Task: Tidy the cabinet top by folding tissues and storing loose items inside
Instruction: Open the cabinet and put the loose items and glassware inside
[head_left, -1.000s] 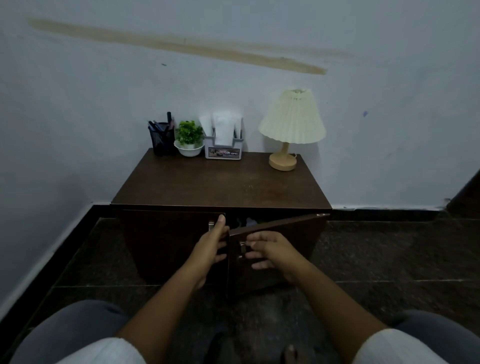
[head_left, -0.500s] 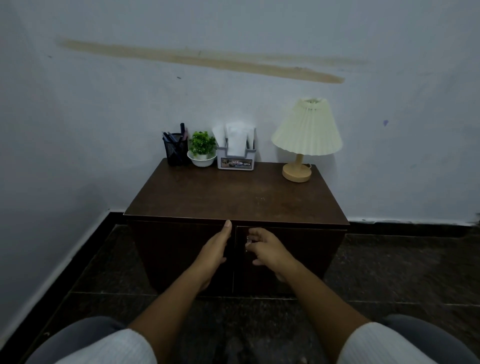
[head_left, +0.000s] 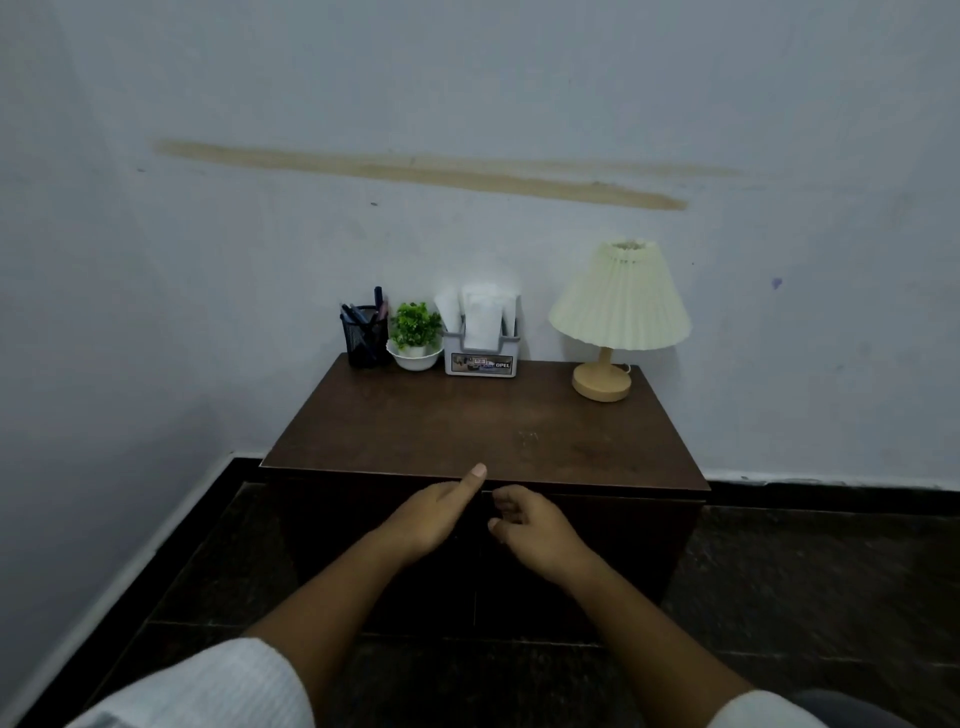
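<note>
Now our left hand (head_left: 434, 519) flat, fingers loose, our right hand (head_left: 530, 525) half-curled, empty, against shut dark-brown wooden cabinet doors (head_left: 587, 551); judged pressing them closed.

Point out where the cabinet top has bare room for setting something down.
The cabinet top is bare from its front edge back to the rear row, plus a gap between tissue holder and lamp. Crowded: rear left, where pen cup, plant and holder sit close together.
</note>
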